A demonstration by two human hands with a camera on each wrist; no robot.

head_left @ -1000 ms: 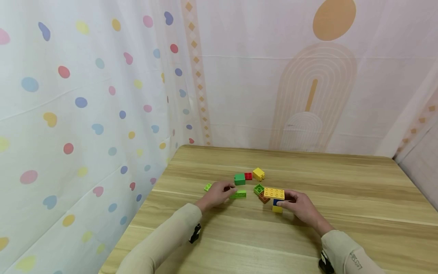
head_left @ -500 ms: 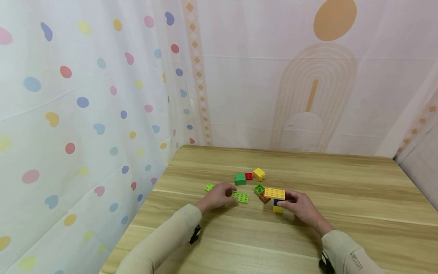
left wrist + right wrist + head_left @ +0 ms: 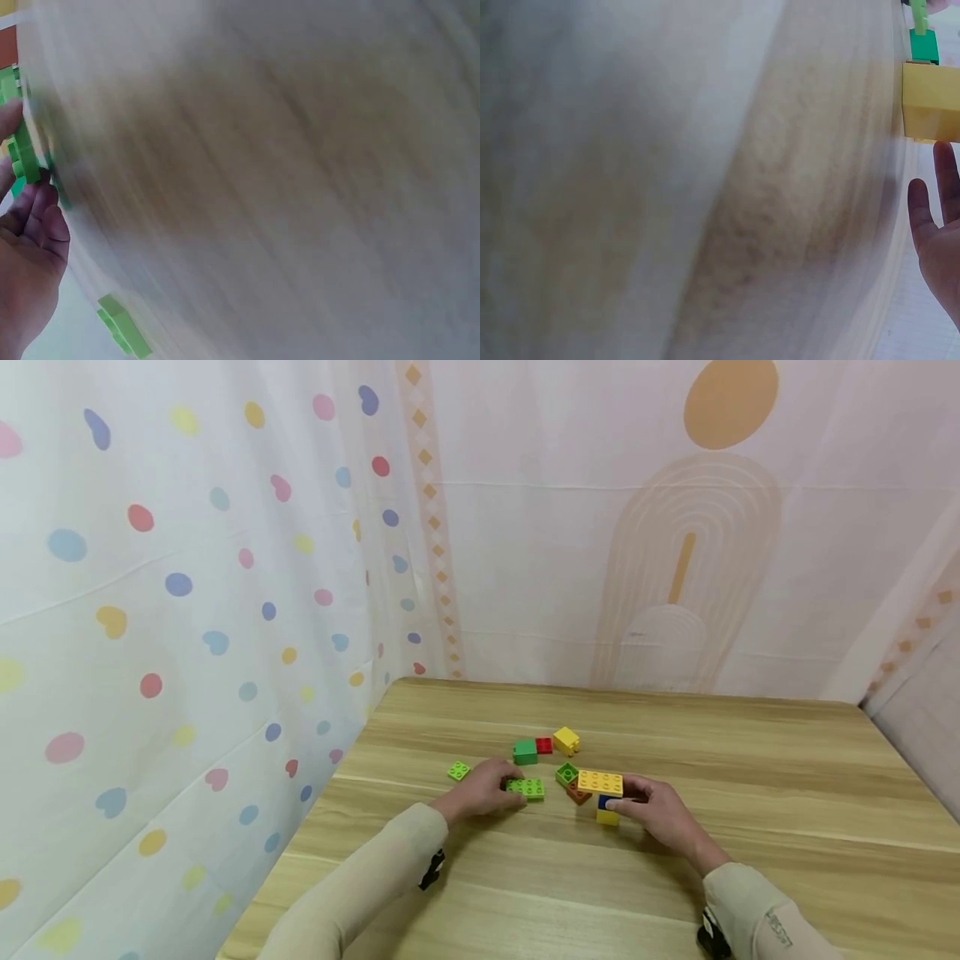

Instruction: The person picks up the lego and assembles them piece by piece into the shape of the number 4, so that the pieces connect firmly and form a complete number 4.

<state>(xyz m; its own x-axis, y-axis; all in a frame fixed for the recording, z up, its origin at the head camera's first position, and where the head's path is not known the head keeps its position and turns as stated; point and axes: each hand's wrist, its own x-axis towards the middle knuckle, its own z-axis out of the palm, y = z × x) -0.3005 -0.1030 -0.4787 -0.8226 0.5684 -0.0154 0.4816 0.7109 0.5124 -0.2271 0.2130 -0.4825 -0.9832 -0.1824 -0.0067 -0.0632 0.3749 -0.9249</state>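
My left hand [image 3: 487, 789] pinches the lime plate [image 3: 528, 789] by its near end, thumb on the close edge, fingers on the far one; the plate juts out at three o'clock from them, studs up. I can't tell whether it touches the bench [image 3: 570, 881].

My right hand [image 3: 660, 812] grips the stack [image 3: 603, 800] at nine o'clock from its fingers, thumb against the blue brick [image 3: 604, 803]. The yellow plate [image 3: 600, 782] tops it, overhanging toward nine; the yellow base [image 3: 608, 817] stands below.

At nine to ten o'clock from the stack lie the brown brick [image 3: 577, 793] and green brick [image 3: 567, 774]. The small lime brick [image 3: 459, 771] sits at ten from my left hand; the dark green brick [image 3: 525, 752], red brick [image 3: 543, 745] and yellow brick [image 3: 566, 740] lie toward one to two.
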